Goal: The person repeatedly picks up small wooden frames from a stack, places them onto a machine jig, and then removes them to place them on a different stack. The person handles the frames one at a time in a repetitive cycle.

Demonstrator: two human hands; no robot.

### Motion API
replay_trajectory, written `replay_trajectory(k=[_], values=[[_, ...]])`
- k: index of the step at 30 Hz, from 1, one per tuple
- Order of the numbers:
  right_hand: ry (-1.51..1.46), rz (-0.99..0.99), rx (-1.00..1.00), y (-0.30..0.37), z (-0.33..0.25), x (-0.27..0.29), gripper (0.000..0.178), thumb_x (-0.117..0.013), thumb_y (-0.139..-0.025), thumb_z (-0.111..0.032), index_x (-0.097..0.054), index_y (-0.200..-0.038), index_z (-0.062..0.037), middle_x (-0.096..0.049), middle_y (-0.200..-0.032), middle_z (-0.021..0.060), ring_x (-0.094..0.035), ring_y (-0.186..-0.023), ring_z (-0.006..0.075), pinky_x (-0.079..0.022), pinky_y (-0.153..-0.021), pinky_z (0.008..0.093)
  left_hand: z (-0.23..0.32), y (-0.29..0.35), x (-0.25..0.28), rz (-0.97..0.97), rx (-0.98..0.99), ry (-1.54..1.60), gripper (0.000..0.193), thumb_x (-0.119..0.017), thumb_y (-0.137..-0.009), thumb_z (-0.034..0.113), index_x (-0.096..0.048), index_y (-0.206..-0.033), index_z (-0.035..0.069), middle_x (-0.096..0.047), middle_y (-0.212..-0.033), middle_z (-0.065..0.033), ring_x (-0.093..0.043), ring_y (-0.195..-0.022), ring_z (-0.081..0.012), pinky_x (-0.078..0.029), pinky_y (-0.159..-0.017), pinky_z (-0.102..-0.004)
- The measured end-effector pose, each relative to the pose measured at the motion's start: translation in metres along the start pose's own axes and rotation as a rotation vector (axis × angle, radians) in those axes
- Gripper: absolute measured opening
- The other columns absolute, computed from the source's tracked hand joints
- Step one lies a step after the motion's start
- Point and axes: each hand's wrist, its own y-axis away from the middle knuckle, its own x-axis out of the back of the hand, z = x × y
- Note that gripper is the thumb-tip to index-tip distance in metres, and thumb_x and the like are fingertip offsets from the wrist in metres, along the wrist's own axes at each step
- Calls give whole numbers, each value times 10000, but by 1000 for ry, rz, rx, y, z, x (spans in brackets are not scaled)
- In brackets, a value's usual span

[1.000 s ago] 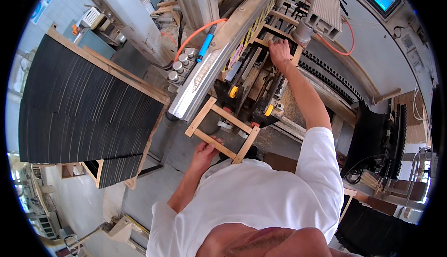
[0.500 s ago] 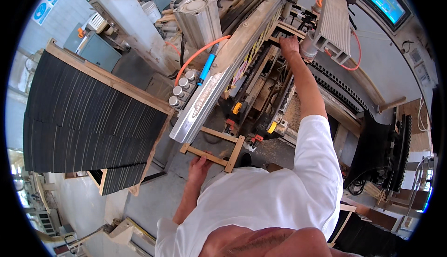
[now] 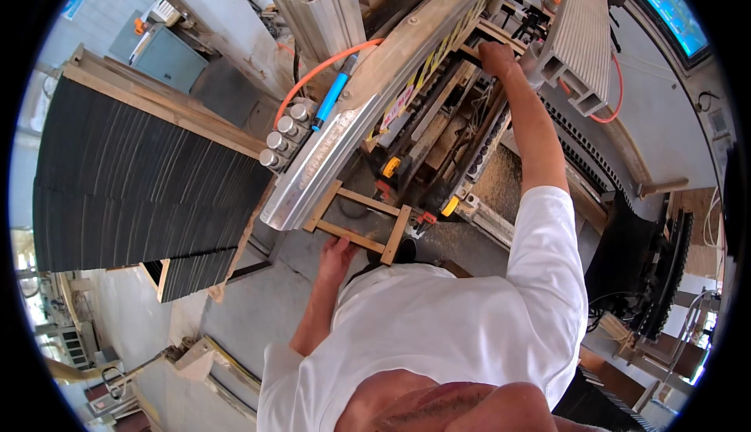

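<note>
Gripping a pale wooden frame (image 3: 365, 243) by its near bar with the left hand (image 3: 336, 260), closing the fingers about the smooth, square-cut strip. Holding this four-bar rectangle low before the waist, just beside the near end of a machine (image 3: 429, 119). Reaching with the right hand (image 3: 498, 58) to a second frame (image 3: 504, 36) of similar pale bars, set at the machine's far end; curling the fingers downward and hiding their tips, so not being able to tell whether gripping or only resting there. Wearing a soft, creased white shirt (image 3: 454, 315).

Stretching the right arm between a scuffed metal beam (image 3: 328, 162) and a ribbed aluminium block (image 3: 575, 37), near loose, grainy sawdust (image 3: 504, 178). Passing beneath the head camera too: an orange hose (image 3: 309, 76), curving above a slim blue cylinder (image 3: 332, 102).

Standing on a grey floor (image 3: 235, 338), having at the left a tall stack of thin black sheets (image 3: 149, 174) edged with rough timber (image 3: 168, 110), and farther back a blue-grey cabinet (image 3: 168, 57).

Showing raised lettering along the beam's near end, a small printed label (image 3: 397, 109) on its inner side, and a lit blue screen (image 3: 674, 11) at upper right.
</note>
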Motion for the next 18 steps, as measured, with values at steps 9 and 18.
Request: replay_trajectory(k=[9,18], values=[[-123,76,-17,4,-9,7,176,-605,-768,-83,-665,-931,-57,-687,-930,152,-653,-921,351,-506,-760,471,-22,-4,10,122,-17,-47,320,-565,-930,125,-523,-1219,-5,-602,-1203,-131,-590,-1098,-248,-489,-941,-413],[-137,18,-6,-19,3,-14,147,-629,-751,-66,-660,-891,-35,-678,-872,174,-648,-866,382,-489,-736,498,-35,-5,2,169,-14,-3,282,-573,-914,122,-540,-1168,4,-622,-1167,-127,-609,-1055,-240,-500,-910,-401]])
